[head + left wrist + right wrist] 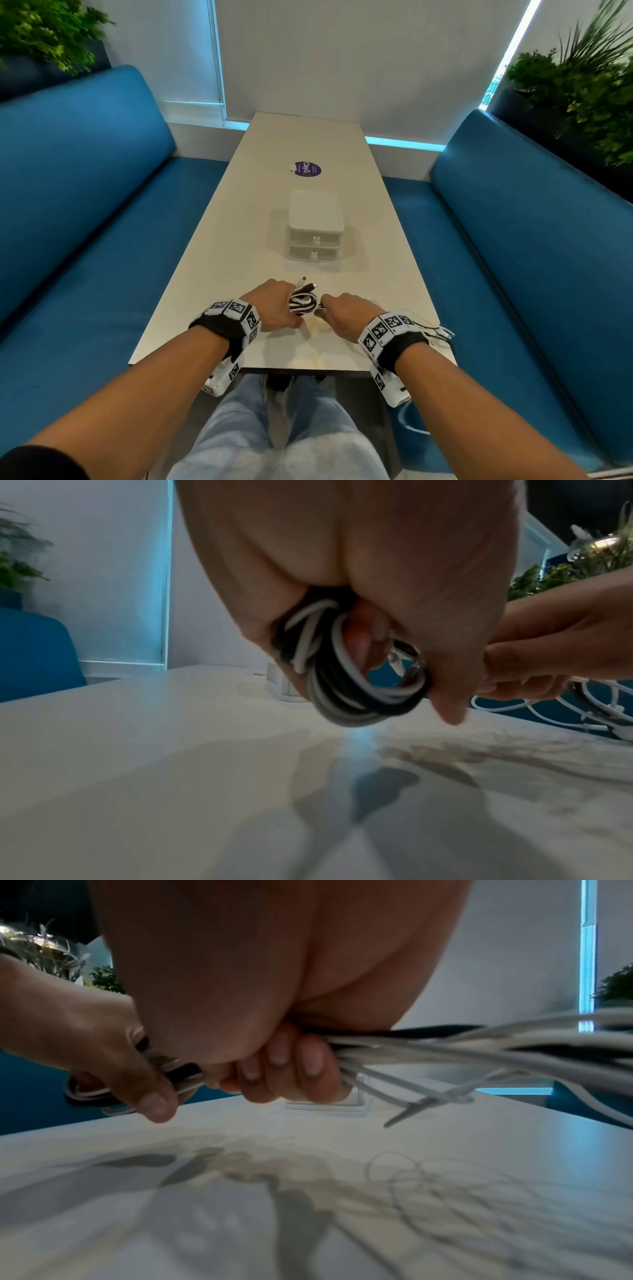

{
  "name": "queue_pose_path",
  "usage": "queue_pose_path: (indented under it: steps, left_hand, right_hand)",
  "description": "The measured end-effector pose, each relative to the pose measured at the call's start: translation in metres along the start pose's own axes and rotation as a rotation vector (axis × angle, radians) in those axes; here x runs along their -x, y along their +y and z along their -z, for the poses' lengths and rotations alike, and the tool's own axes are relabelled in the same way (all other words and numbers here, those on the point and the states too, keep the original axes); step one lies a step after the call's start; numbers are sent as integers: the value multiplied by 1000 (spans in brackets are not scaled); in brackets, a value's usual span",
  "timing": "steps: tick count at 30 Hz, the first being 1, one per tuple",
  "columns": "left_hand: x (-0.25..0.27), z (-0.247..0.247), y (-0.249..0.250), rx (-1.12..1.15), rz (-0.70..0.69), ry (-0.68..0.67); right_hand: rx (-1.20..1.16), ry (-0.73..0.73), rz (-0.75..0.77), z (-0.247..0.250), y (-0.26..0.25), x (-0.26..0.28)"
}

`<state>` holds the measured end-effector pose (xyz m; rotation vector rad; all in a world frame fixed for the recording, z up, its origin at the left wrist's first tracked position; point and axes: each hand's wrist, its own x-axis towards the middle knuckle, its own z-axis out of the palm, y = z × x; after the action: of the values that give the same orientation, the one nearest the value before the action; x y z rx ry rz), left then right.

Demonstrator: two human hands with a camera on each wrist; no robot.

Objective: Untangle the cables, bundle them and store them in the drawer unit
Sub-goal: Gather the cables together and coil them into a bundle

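Observation:
A coil of black and white cables [303, 303] hangs just above the near end of the white table [239, 219], held between both hands. My left hand [274, 305] grips the coil's left side, its fingers curled through the loops [346, 674]. My right hand [346, 315] holds the right side, fingers [294, 1066] curled round a bunch of white and black strands [445, 1047] that trail to the right. Two plugs [306, 282] stick out of the coil's far side. The white two-drawer unit [315, 226] stands mid-table beyond the hands, both drawers closed.
Loose thin white cables [442, 330] lie by the table's right edge behind my right wrist. A white cable tie [435, 1102] dangles from the strands. A purple round sticker [307, 169] lies beyond the drawer unit. Blue benches [85, 205] flank the table; plants stand behind them.

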<state>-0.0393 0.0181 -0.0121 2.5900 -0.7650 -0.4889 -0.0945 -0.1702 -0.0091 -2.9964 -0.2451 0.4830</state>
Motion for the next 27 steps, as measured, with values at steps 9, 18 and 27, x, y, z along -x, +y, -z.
queue_pose_path:
  steps: [9, 18, 27]
  left_hand:
    - [0, -6, -6, -110, 25, 89]
    - [-8, -5, -1, -9, 1, 100]
    - [-2, -1, -1, -238, -24, 132]
  right_hand:
    - [-145, 71, 47, 3, 2, -2]
    - [-111, 126, -88, -2, 14, -4]
    - [-96, 137, -44, -7, 6, -8]
